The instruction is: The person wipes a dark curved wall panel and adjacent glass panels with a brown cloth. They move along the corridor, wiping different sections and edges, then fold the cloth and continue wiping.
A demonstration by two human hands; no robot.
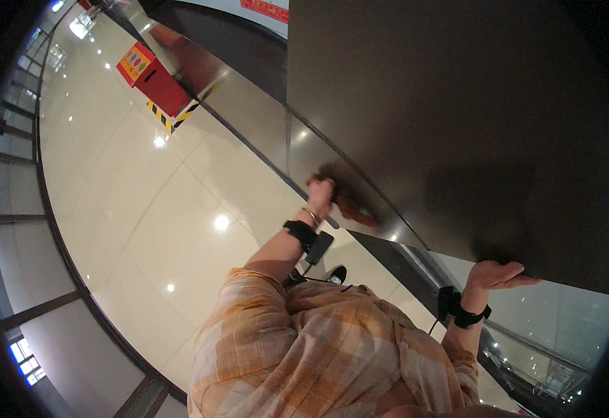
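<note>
A large dark, smooth panel (456, 130), seemingly a metal door or cabinet side, fills the upper right. My right hand (500, 275) lies against its near edge, thumb and fingers stretched along it; whether the fingers hook behind the edge is hidden. My left hand (321, 193), blurred and curled, is at a shiny brushed-metal strip (309, 141) along the panel's foot. A reddish-brown reflection shows in the metal beside that hand. A grey rounded metal end (331, 223) sticks out below it. I cannot make out anything inside the left hand.
On the glossy tiled floor (147, 219), a red box (163, 91) with a slot stands inside yellow-and-black tape (166, 121). Glass (550, 318) with a metal rail (534, 345) is at the lower right. A panelled wall (38, 251) curves along the left. My shoe (338, 274) shows below.
</note>
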